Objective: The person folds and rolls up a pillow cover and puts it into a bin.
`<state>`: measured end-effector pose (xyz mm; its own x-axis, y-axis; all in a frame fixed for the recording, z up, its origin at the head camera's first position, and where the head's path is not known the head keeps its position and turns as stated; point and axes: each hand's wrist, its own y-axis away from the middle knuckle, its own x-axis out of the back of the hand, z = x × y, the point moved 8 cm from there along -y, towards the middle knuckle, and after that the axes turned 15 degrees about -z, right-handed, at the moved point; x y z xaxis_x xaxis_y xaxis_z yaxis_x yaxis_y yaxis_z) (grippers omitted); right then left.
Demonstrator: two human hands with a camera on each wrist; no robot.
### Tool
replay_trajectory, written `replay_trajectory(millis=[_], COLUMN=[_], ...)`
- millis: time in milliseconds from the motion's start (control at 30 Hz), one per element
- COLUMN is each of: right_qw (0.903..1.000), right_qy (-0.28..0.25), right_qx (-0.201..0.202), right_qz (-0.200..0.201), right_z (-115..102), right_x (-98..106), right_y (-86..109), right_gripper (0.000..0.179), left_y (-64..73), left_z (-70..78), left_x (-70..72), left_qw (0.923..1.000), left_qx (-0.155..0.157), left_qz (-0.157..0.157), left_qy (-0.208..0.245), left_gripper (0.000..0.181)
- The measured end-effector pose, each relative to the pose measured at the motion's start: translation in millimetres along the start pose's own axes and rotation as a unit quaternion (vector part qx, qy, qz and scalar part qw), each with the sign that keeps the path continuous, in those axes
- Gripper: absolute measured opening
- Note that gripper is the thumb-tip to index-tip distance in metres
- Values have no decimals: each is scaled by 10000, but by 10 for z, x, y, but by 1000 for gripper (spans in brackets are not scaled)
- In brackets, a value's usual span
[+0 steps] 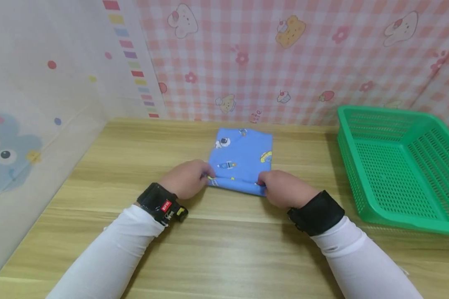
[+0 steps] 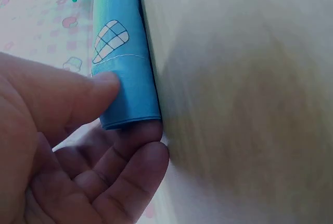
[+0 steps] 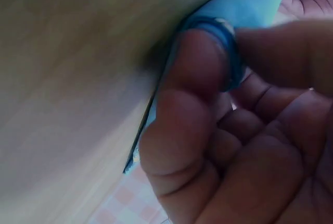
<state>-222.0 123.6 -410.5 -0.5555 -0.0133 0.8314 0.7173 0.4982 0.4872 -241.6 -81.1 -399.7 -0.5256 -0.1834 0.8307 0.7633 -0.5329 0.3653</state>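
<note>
A blue cloth [image 1: 243, 155] printed with rockets and an astronaut lies folded into a panel on the wooden table, its near edge rolled over into a narrow band. At the left end of that band my left hand [image 1: 187, 178] pinches the fabric. In the left wrist view the thumb presses on top of the blue cloth [image 2: 122, 88], with fingertips underneath. My right hand [image 1: 289, 189] pinches the band's right end. Close up in the right wrist view, thumb and index finger squeeze the rolled end of the cloth [image 3: 260, 0]. Whether it is a garment, I cannot tell.
A green plastic basket [image 1: 400, 166] stands on the right of the wooden table [image 1: 224, 249]. Behind the table rises a pink checked wall covering [image 1: 247, 83], and a white one [image 1: 60, 95] borders the left side.
</note>
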Motion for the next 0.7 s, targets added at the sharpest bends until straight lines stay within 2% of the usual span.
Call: replay_trajectory(millis=[167,400,533,700], right_qw=[9999,9986,9963,9945], right_qy=[-157,-367,-558,-436], right_qx=[-66,-66,-106,22], right_qz=[-13,386,648,951], right_z=[45,29,34,30], right_x=[18,106,122,150], right_y=[8,-10,22,73], right_gripper=[22,17,6,10], left_y=[-19,9,9,-15], left_z=[-37,-89,-96,-59], left_x=[14,55,31,15], left_qw=[9998,9995,9996,9998], left_qx=[83,208,212,157], left_qz=[39,63,14,4], left_qy=[173,222,189,157], left_gripper=[25,24,24,24])
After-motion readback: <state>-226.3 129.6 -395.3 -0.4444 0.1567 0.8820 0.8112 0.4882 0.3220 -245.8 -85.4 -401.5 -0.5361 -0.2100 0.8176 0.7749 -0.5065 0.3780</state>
